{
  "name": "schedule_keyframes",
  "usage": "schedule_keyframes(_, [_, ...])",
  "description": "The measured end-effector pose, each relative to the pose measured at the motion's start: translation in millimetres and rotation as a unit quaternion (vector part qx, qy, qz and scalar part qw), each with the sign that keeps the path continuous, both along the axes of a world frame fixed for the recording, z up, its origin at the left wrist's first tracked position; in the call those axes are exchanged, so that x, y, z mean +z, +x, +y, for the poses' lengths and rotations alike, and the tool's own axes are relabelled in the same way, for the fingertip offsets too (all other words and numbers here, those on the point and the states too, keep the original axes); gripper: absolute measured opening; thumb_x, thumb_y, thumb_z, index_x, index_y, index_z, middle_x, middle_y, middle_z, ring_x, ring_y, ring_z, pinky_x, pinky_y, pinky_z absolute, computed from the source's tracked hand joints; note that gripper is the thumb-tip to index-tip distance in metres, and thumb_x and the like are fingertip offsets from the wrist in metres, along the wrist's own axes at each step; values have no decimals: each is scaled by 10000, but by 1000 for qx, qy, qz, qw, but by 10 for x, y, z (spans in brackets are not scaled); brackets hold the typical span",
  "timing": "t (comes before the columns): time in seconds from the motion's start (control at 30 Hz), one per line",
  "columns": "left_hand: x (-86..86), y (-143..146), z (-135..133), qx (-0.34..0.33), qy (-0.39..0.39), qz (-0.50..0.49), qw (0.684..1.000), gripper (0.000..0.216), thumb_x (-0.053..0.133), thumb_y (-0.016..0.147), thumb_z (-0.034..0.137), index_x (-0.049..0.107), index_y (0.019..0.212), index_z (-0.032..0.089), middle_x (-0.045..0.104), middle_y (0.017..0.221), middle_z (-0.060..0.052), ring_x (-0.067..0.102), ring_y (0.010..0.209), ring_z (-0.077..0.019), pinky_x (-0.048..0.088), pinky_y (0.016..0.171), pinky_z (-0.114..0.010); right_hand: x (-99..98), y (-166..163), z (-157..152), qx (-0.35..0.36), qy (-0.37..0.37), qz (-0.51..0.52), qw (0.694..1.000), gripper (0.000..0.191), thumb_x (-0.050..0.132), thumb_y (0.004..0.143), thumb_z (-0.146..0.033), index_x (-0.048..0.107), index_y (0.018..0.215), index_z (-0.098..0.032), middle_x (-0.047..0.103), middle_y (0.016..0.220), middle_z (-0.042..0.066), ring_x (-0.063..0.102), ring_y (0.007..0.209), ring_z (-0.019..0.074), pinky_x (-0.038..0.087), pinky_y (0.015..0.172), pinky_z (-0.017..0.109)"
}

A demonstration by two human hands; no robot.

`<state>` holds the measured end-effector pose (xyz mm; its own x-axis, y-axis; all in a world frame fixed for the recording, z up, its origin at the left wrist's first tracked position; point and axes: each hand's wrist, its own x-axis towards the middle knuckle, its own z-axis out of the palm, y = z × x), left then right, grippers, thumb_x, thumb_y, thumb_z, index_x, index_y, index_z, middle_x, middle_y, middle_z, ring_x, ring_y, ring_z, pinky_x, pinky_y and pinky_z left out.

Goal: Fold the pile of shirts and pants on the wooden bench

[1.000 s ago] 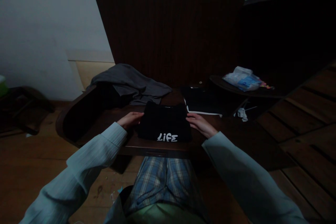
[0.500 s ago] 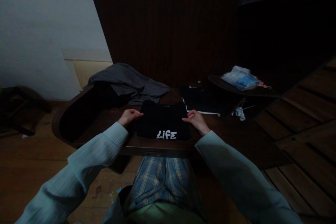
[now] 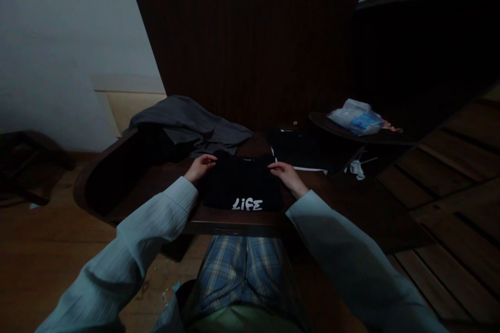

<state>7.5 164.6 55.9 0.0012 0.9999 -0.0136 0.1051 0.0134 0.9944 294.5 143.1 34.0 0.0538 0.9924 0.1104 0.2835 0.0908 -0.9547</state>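
Note:
A folded black T-shirt (image 3: 244,182) lies flat on the dark wooden desk (image 3: 164,187) in front of me. White lettering shows upside down along its near edge, and a small neck label is at the far edge. My left hand (image 3: 200,167) pinches the shirt near its far left corner. At the far right corner, my right hand (image 3: 288,176) has thumb and fingers closed on the cloth. Dim light hides how much fabric is between the fingers.
A grey garment (image 3: 199,122) is heaped at the desk's back left. Black folded cloth with white edging (image 3: 300,148) lies behind on the right. A plastic bag (image 3: 357,116) rests on a small curved shelf (image 3: 332,127). A dark stool (image 3: 31,166) stands far left.
Both hands have shifted slightly away from me, toward the shirt's far corners, and a little inward. The shirt stays in nearly the same place.

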Motion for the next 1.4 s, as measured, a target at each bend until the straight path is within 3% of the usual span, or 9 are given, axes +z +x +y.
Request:
schedule_keyframes(0.17, [0,16,93,35,55,35,997,342,690,542,201,603,867,137,539,633,32,521,624,-107,393,583,-216,61,-24,-19,-18,35,-29,999,348,578,633,-206,609,979,-220,615,969,37,581,821,166,452,783,339])
schedule_keyframes(0.27, [-29,1,41,47,0,58,997,481,672,592,261,541,1041,150,544,660,26,522,602,-111,403,565,-225,42,-7,-87,-26,-26,17,999,469,620,612,-259,530,1070,-216,592,981,50,588,740,146,475,705,318])
schedule_keyframes(0.47, [-70,-201,-552,-11,0,144,990,558,603,662,431,459,1131,166,533,645,36,515,582,-123,402,533,-235,60,232,-522,6,-84,72,994,477,636,608,-383,461,1011,-198,608,754,10,569,655,138,453,585,265])
schedule_keyframes(0.7, [-83,-260,-1077,-88,53,123,987,529,596,687,377,425,1154,196,524,730,38,539,687,-115,445,672,-249,41,203,-944,111,-100,79,986,492,665,608,-371,475,1029,-203,570,652,-28,550,610,122,437,574,256])
schedule_keyframes(0.87, [-102,-234,-1158,-128,62,122,982,633,609,690,338,375,1266,222,589,999,-45,566,913,-178,449,821,-309,-6,119,-1023,133,-51,84,986,640,697,576,-255,445,1164,-235,578,821,-11,558,717,110,447,641,230])
schedule_keyframes(1.0, [-71,-263,-1171,-152,71,143,975,606,621,678,334,445,1247,227,505,1253,-67,460,1145,-229,372,956,-345,10,133,-1061,164,-50,0,985,656,650,636,-228,415,1248,-245,595,820,-10,545,657,104,454,621,233])
schedule_keyframes(1.17, [-83,-240,-1117,-147,76,132,977,509,593,697,345,531,1179,193,593,1153,-65,526,1072,-230,390,948,-370,19,119,-1052,138,-15,-65,988,485,552,703,-235,491,1185,-226,635,795,0,588,723,155,477,707,300])
schedule_keyframes(1.27, [-110,-206,-1080,-141,102,123,977,466,574,719,330,548,1160,180,593,1152,-74,535,1064,-222,384,954,-365,1,82,-1029,122,1,-48,991,422,552,687,-233,529,1108,-218,656,877,21,602,834,190,463,794,337])
schedule_keyframes(1.4, [-116,-168,-1042,-132,125,131,975,438,561,726,309,558,1144,178,593,1138,-80,534,1060,-214,377,956,-360,-17,31,-1002,102,12,-1,995,382,540,681,-258,521,1058,-203,650,835,28,608,819,194,478,747,327])
